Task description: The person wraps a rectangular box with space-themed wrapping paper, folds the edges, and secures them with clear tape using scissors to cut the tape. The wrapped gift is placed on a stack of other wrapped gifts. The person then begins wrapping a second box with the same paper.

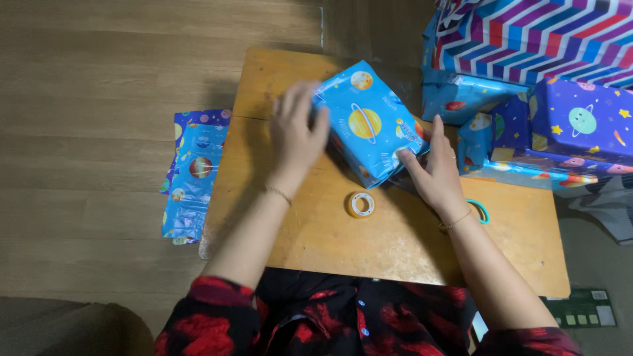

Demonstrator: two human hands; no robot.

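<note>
Planet-print blue parcel [369, 125], tilted, gripped by blurred left hand [297, 132], apparently pinched by right hand [432, 168].

— Where's the parcel [370, 122]?
— On the table [395, 244], far side, between both hands.
— The tape roll [361, 204]?
— Just near of it. More parcels [567, 132] lie right; paper sheets [194, 175] on the floor [99, 99], left.
</note>
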